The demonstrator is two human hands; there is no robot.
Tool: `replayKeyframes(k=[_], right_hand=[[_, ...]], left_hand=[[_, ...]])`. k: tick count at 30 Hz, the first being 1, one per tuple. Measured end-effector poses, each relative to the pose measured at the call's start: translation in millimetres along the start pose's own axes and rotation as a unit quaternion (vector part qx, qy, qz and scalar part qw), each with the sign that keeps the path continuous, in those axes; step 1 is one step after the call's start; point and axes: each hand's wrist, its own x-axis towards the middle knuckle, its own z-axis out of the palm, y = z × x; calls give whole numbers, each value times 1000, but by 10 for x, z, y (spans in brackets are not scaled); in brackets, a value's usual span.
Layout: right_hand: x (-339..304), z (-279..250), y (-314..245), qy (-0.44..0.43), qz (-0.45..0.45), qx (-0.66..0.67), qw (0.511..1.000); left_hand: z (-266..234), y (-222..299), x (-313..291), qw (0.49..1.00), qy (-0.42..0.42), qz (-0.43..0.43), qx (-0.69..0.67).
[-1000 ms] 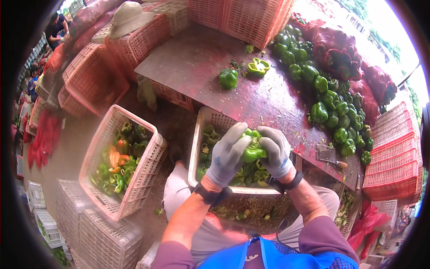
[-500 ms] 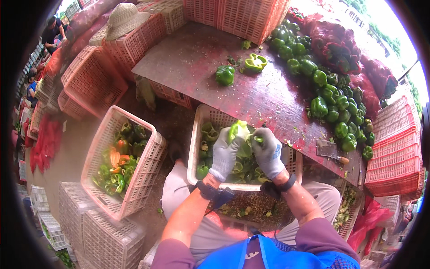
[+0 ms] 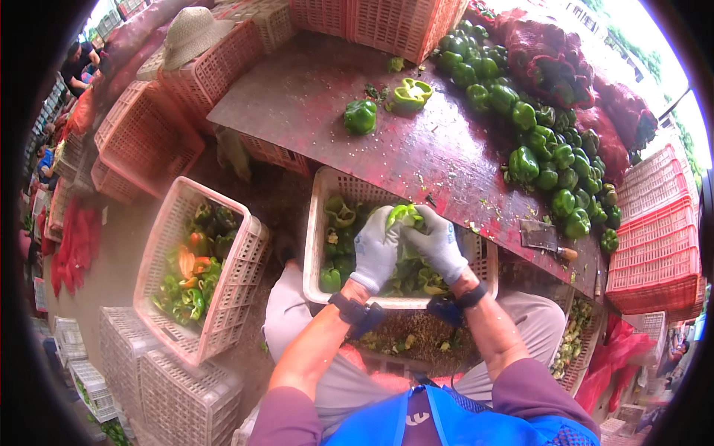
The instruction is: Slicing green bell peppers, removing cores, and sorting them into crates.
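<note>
Hands in pale gloves work close together above the near half of the crate, which sits just beyond the person's bent legs [image 3: 286,305]: the left hand [image 3: 376,251] and the right hand [image 3: 437,241] curl in from either side on a piece of green pepper [image 3: 404,215], pinching it between them, though the finger pads themselves are hidden. The step in hand looks like pulling the pepper apart or clearing its inside by hand; the next move seems to call for a firm left hold, a twist or tug by the right, and keeping everything over the crate [image 3: 405,303], where cut green pieces [image 3: 340,211] lie. Left of the crate, a tilted pink crate [image 3: 244,279] holds green and orange peppers. To its right, on the table [image 3: 297,97], lies a broad-bladed cleaver [image 3: 538,234]. Beyond the crate stand a whole pepper [image 3: 361,117] and an opened one [image 3: 412,95]; farther off to its right are heaped peppers [image 3: 558,157] and red net sacks [image 3: 547,56].
</note>
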Motion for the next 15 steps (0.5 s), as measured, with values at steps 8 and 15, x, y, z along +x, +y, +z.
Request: replayKeyframes(k=[8, 15], right_hand=[[141, 400, 299, 107, 33, -33, 993], [303, 145, 485, 60, 88, 171, 979]], left_hand=[[-4, -288, 57, 993, 10, -117, -8], [89, -373, 161, 984, -20, -178, 3]])
